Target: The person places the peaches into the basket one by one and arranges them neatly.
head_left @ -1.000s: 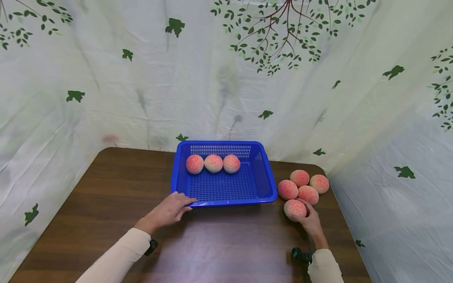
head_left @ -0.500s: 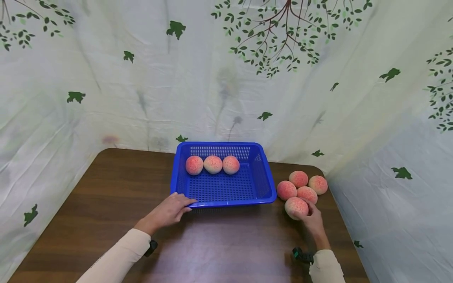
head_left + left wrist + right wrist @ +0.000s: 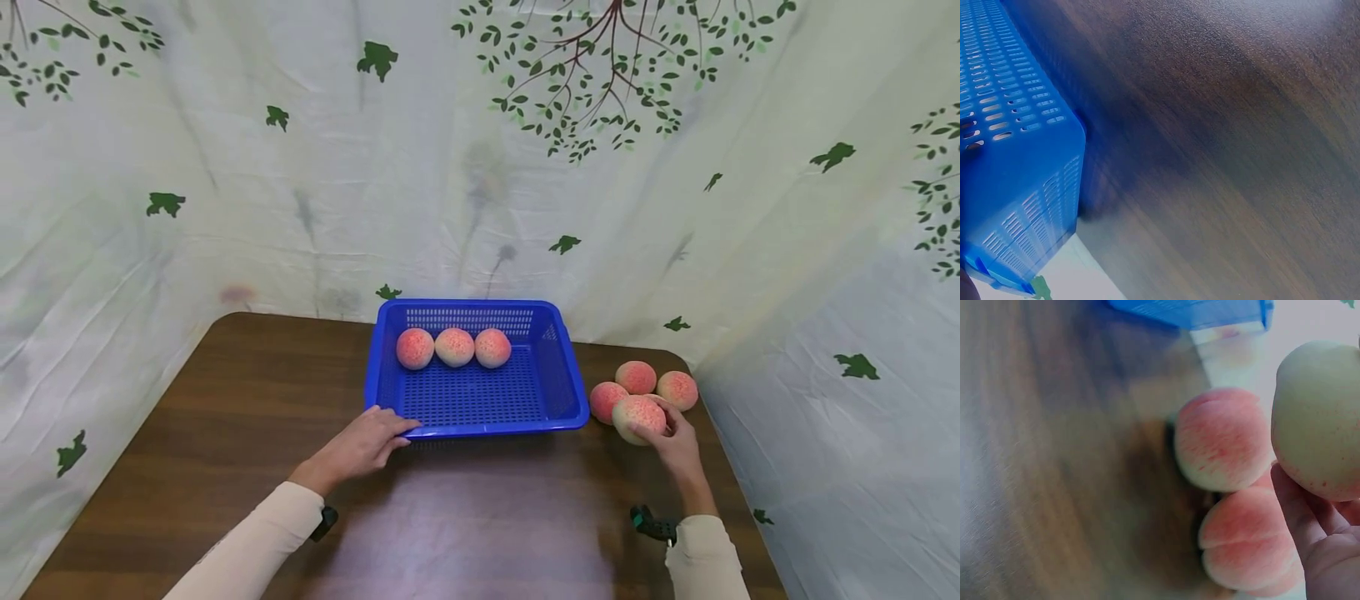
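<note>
My right hand point(image 3: 678, 452) grasps a pale, pink-flecked peach point(image 3: 637, 419), its fingers point(image 3: 1296, 503) curled around the fruit, which is held over the right part of a dark wood-grain surface point(image 3: 487, 517). Close around it are three more pinkish ones: a left-hand peach point(image 3: 606, 402), a rear peach point(image 3: 636, 377) and a right-hand peach point(image 3: 678, 390). From the head view, the fruit in my grasp covers whatever lies directly behind it.

Centred at the far edge is a slotted blue basket point(image 3: 480, 432). My left hand point(image 3: 362, 442) pinches its near rim by the left corner. Inside, toward the back left, a row of three peaches point(image 3: 454, 347) sits side by side; the right part of the basket floor is bare. Between my held fruit and that floor stand the left-hand peach, just beside the basket, and the basket's raised right wall point(image 3: 566, 371). Behind everything hangs white cloth point(image 3: 322, 167) printed with green leaves.
</note>
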`<state>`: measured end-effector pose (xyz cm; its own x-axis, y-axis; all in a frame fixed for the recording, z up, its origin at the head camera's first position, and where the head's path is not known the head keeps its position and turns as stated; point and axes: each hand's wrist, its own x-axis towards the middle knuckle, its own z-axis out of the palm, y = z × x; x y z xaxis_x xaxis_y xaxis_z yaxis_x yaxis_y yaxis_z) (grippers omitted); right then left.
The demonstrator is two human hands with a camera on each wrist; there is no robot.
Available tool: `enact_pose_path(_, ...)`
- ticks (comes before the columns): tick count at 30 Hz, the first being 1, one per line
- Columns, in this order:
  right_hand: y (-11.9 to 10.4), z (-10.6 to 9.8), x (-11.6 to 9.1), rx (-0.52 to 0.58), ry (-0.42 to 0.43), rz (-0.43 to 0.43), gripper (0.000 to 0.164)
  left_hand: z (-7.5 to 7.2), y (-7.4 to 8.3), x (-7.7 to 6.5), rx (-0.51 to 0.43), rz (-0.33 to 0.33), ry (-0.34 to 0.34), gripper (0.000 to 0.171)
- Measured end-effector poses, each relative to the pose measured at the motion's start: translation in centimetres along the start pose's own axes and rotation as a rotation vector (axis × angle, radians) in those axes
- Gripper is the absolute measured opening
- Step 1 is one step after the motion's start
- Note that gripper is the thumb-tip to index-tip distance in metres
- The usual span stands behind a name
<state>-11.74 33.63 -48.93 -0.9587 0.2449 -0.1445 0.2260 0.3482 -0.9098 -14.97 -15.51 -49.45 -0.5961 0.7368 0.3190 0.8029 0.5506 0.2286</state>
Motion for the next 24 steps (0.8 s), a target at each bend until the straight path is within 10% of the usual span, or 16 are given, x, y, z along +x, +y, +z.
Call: enact_pose_path(24,-5.4,3.6,2.3,0.045,-0.020,-0.105,0.067,-0.3,0.1,0.0,-0.010,-0.032,-0.038,0.026)
